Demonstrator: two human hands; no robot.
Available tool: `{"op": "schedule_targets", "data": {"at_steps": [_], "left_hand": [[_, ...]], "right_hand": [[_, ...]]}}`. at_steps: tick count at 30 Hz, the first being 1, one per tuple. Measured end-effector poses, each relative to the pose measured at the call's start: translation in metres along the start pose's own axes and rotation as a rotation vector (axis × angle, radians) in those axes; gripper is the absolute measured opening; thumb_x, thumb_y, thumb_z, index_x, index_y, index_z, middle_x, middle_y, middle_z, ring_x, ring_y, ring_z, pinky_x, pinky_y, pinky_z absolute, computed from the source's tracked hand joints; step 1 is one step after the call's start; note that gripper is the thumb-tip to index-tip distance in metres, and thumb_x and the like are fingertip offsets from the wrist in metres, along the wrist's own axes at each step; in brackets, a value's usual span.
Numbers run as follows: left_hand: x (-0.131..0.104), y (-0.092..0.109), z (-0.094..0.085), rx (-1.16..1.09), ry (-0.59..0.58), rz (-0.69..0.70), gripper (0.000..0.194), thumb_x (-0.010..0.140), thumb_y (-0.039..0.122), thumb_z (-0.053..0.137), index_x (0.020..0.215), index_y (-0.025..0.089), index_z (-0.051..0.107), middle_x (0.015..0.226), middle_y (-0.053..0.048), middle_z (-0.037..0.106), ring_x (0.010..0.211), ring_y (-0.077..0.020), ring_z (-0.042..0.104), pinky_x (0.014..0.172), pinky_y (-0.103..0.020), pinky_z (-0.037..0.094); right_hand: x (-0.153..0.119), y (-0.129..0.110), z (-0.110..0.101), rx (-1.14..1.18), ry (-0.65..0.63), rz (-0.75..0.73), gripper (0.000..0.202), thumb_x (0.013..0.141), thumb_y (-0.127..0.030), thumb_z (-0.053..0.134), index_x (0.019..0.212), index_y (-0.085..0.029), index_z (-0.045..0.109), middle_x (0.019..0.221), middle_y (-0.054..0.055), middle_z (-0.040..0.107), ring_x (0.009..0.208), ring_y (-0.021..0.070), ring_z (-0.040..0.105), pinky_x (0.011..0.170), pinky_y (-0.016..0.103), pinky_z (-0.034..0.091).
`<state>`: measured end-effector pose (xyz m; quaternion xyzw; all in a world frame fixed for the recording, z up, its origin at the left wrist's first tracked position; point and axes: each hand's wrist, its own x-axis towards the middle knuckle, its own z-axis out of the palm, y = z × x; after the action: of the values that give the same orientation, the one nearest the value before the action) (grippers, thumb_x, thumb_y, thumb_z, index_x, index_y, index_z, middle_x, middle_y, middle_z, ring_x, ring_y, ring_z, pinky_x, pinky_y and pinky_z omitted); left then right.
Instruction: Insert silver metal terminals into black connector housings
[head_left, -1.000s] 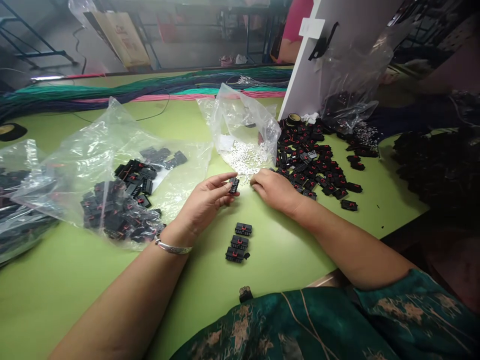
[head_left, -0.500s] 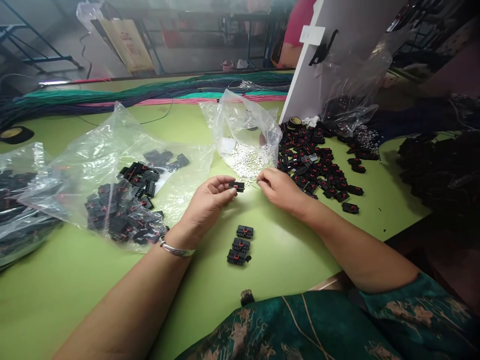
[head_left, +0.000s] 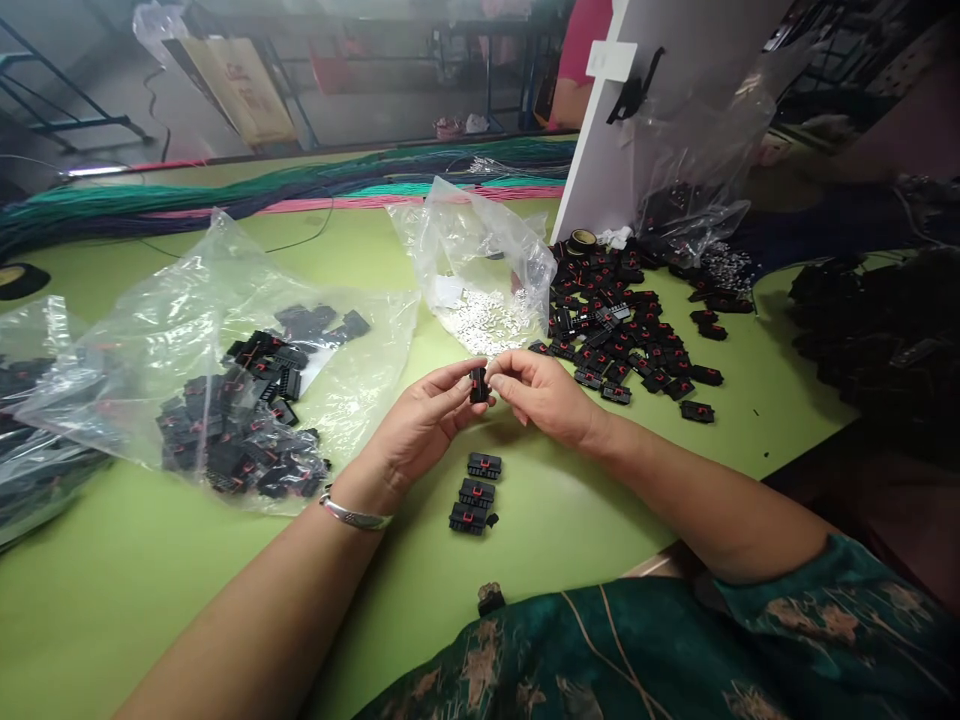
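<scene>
Between the thumb and fingers of my left hand [head_left: 427, 415] is a black connector housing [head_left: 478, 385] with a red clip, turned on end. My right hand [head_left: 546, 395] is pinched close against the housing's right side; whatever its fingertips hold is too small to make out. Just beyond both hands, a clear bag [head_left: 480, 240] lies with its mouth toward me and many small white pieces [head_left: 487, 318] in it. Below the hands, three similar connector housings [head_left: 477, 491] lie in a short column on the green table [head_left: 570, 560].
A loose heap of black housings [head_left: 630, 335] spreads at the right, by an upright white panel [head_left: 600, 130]. On the left lies a large clear bag [head_left: 225, 270] of housings. Bundled wires [head_left: 300, 190] run along the back. A person's arm [head_left: 566, 90] shows behind the panel.
My left hand has turned the housing from lying lengthwise to standing on end. My right hand has come left from beside the white pieces to the housing.
</scene>
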<state>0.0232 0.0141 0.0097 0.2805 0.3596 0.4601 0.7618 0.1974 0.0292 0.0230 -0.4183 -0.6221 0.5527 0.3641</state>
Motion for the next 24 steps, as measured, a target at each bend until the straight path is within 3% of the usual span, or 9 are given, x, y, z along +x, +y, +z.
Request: {"op": "schedule_targets", "data": {"at_steps": [5,24], "left_hand": [[0.0012,-0.0002,-0.0037,0.004,-0.035,-0.016,0.044,0.068,0.009,0.081,0.111,0.014,0.073,0.087,-0.006,0.073,0.073,-0.0122,0.069,0.074,-0.022,0.056],[0.0023,-0.0026,-0.0046,0.01,-0.093,-0.009,0.039,0.068,0.013,0.083,0.107,0.015,0.074,0.087,-0.006,0.074,0.07,-0.0116,0.067,0.072,-0.024,0.055]], "right_hand": [[0.0003,0.0018,0.0004,0.06,0.036,0.008,0.014,0.085,-0.029,0.057,0.088,-0.016,0.058,0.076,-0.003,0.058,0.046,0.0039,0.044,0.04,0.019,0.035],[-0.0009,-0.0002,0.0054,-0.028,0.03,-0.04,0.011,0.085,-0.026,0.057,0.081,-0.017,0.058,0.07,-0.002,0.057,0.058,0.0079,0.051,0.05,0.02,0.04]]}}
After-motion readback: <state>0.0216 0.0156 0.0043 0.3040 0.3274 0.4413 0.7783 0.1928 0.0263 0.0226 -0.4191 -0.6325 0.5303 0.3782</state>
